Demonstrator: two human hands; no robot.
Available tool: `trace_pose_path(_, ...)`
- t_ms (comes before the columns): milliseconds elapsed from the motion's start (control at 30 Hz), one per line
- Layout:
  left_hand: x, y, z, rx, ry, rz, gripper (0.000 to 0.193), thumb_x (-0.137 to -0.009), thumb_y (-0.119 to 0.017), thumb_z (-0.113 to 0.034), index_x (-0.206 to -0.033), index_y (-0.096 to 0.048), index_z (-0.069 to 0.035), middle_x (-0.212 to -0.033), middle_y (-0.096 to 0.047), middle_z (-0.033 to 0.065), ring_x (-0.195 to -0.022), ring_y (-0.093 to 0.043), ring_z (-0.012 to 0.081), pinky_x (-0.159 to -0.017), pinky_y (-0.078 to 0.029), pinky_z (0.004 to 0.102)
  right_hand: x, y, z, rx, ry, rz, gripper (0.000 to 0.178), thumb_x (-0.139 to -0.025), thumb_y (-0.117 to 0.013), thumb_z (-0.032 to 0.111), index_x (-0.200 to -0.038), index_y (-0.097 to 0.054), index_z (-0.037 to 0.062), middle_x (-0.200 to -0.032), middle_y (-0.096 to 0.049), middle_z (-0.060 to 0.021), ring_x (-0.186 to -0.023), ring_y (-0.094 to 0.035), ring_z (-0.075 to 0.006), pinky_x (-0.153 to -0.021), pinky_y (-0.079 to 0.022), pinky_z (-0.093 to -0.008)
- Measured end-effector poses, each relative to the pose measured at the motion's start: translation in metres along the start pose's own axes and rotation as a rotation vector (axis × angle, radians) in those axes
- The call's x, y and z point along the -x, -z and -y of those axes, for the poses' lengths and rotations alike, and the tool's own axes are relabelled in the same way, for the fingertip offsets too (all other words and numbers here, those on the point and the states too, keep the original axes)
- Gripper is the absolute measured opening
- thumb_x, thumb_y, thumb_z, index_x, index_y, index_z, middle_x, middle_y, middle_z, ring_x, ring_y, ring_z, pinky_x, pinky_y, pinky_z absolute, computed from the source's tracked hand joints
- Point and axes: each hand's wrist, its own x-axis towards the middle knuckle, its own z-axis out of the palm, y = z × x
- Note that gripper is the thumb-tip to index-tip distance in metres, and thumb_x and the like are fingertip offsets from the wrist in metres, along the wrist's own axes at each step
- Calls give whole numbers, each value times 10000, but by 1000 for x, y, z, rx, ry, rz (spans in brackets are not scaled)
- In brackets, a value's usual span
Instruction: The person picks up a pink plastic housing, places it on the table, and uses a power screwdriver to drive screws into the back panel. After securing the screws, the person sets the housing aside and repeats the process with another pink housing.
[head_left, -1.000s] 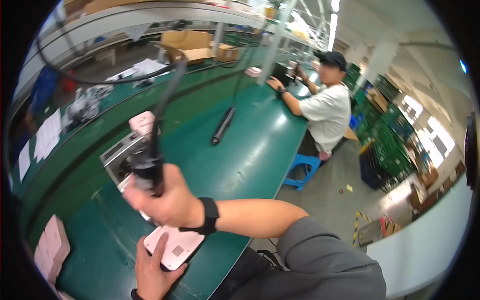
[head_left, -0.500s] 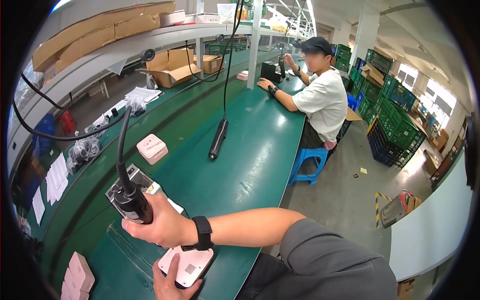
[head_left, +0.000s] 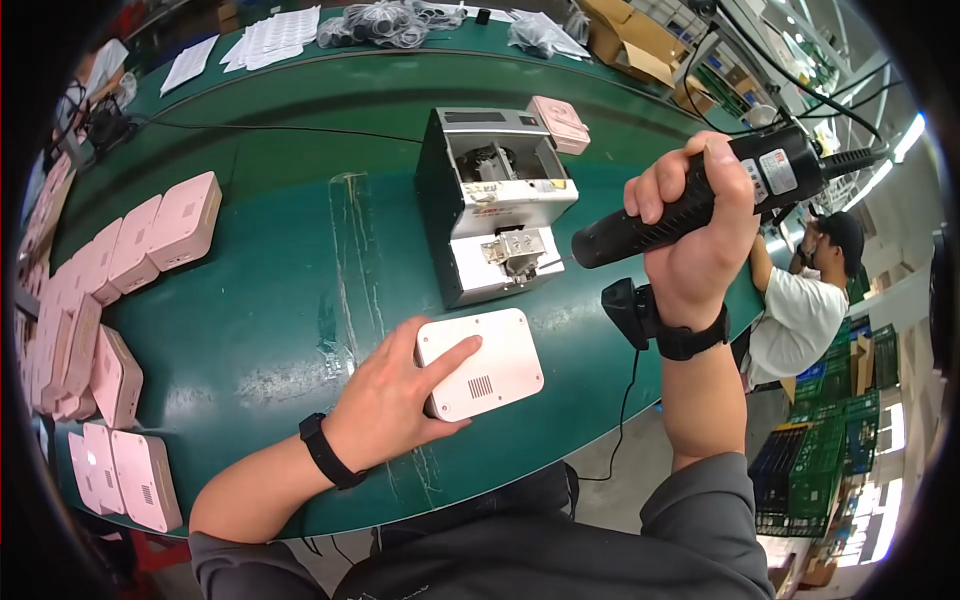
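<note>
My left hand grips a pale pink plastic case lying on the green table, its index finger stretched across the top face. Small corner screw holes and a slotted grille show on that face. In my right hand is a black electric screwdriver, fingers wrapped round its body and its cable leading off to the right. The bit points left at the metal outlet of a grey and white screw feeder; whether it touches is too small to tell. A small black device is strapped to my right wrist.
Several pink cases stand in rows along the left side. Another pink case sits behind the feeder. Bagged grey cables and paper sheets lie at the back. A co-worker sits at the right, near green crates.
The view has swung left and down, bringing the rows of pink cases and the feeder into full sight. The screwdriver has gone from upright to nearly level. My left hand stays on the case.
</note>
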Motion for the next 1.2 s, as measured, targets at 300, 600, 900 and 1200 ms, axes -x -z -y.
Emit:
trace_pose_path(300,4,-3,1,-18,-6,22,849,-631,-882,-260,-1396,-519,-202,-1280,-446,236,-1091,-574,399,-931,-519,427,8,-14,-20,84,-115,38,255,-980,-496,301,-973,-516,46,-667,-485,-47,-510,-465,-158,-535,-417,-337)
trace_pose_path(600,5,-7,8,-7,-42,-28,830,-651,-860,-286,-1400,-510,-216,-1240,-447,222,-1125,-548,372,-956,-492,412,50,-68,15,-162,-130,323,297,-958,-523,331,-1062,-469,58,-666,-495,-56,-502,-480,-162,-556,-448,-347)
trace_pose_path(900,7,-10,9,21,-24,-34,800,-655,-850,-280,-1379,-521,-190,-1233,-450,212,-1104,-551,360,-952,-489,406,58,-85,1,-33,-134,451,313,-946,-537,348,-1053,-438,71,-663,-499,-61,-495,-482,-167,-553,-452,-350)
trace_pose_path(1200,8,-10,13,67,-6,-38,783,-648,-853,-236,-1365,-544,-177,-1231,-456,215,-1131,-536,358,-970,-477,412,60,-78,-17,-173,-204,430,272,-945,-522,335,-1015,-431,89,-660,-495,-62,-489,-473,-167,-539,-441,-349)
